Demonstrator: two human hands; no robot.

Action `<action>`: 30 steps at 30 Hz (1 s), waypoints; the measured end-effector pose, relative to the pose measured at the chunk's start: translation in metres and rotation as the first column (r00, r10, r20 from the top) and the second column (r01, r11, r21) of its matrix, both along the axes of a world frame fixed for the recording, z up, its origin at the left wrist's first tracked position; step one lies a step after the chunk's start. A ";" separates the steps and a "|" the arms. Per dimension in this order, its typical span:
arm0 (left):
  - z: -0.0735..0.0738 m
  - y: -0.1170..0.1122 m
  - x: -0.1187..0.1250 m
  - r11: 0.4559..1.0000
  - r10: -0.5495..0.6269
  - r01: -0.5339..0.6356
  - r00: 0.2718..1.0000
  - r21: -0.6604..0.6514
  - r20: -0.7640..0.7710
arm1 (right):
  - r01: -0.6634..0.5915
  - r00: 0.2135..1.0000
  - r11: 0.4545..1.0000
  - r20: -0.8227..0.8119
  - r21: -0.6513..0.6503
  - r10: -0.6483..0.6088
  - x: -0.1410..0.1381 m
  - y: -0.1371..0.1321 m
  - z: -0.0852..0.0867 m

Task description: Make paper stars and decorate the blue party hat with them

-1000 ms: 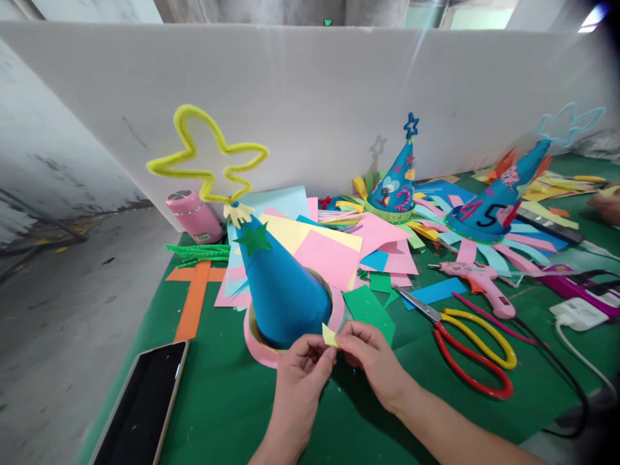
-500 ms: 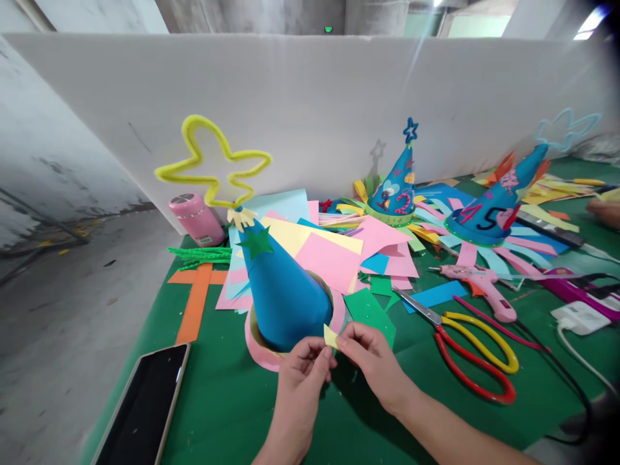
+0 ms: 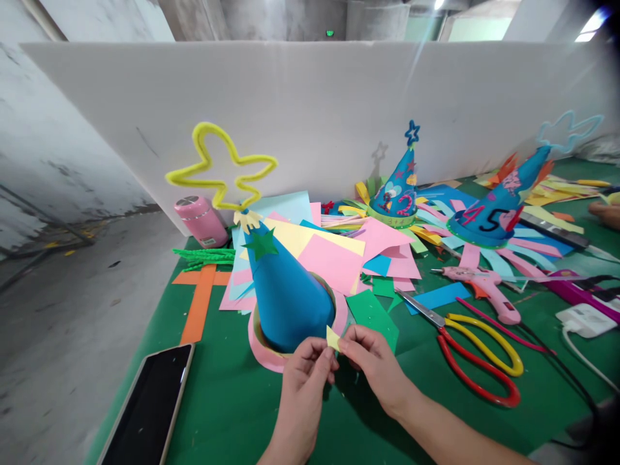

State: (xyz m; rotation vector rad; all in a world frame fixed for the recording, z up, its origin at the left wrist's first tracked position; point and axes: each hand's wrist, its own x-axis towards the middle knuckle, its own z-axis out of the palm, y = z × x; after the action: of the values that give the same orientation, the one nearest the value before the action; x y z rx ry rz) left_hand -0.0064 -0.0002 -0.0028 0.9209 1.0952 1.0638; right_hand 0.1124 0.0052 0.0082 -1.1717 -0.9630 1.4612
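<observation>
Between my fingertips is a small piece of pale yellow paper (image 3: 332, 338). My left hand (image 3: 309, 378) pinches its lower left side, and my right hand (image 3: 372, 358) pinches its right side. Just behind them stands a blue paper cone hat (image 3: 290, 290), tilted to the left, within a pink paper ring (image 3: 264, 361). On the cone are a green star (image 3: 262, 243), a fringed cream paper collar (image 3: 247, 221) and, at its tip, a yellow pipe-cleaner star (image 3: 220, 183). Part of the ring is hidden by the cone and my left hand.
Scissors (image 3: 448, 326) and a pink glue gun (image 3: 484, 281) lie to the right. A phone (image 3: 150, 403) rests at the left edge. Coloured paper sheets (image 3: 334, 261), a pink bottle (image 3: 201, 221) and two decorated hats (image 3: 394, 194) are further back. Another person's hand (image 3: 605, 212) shows far right.
The whole view has shifted slightly, so everything sits a little further right. Both hands keep their pinch on the yellow paper, with hardly any movement.
</observation>
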 end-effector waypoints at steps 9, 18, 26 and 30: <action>0.004 0.001 0.000 0.998 0.021 -0.013 0.992 -0.068 0.122 | -0.046 0.998 0.995 0.034 0.085 0.044 0.000 -0.002 -0.004; 0.011 0.001 0.001 0.994 0.013 0.009 0.977 -0.105 0.212 | -0.039 0.995 0.986 0.096 0.160 0.024 0.003 -0.005 -0.008; 0.006 0.002 0.001 0.995 0.048 -0.037 0.992 -0.090 0.118 | -0.047 0.975 0.973 0.223 0.227 -0.005 0.003 -0.007 -0.005; 0.002 0.004 -0.001 0.999 0.030 -0.029 0.999 -0.027 0.023 | -0.046 0.980 0.982 0.200 0.186 0.008 0.003 -0.006 -0.005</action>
State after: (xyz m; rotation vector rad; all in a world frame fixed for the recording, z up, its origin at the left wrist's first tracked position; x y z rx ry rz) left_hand -0.0079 0.0035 -0.0010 0.8710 1.1038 1.0792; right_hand 0.1156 -0.0007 0.0030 -1.1826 -1.2318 1.2585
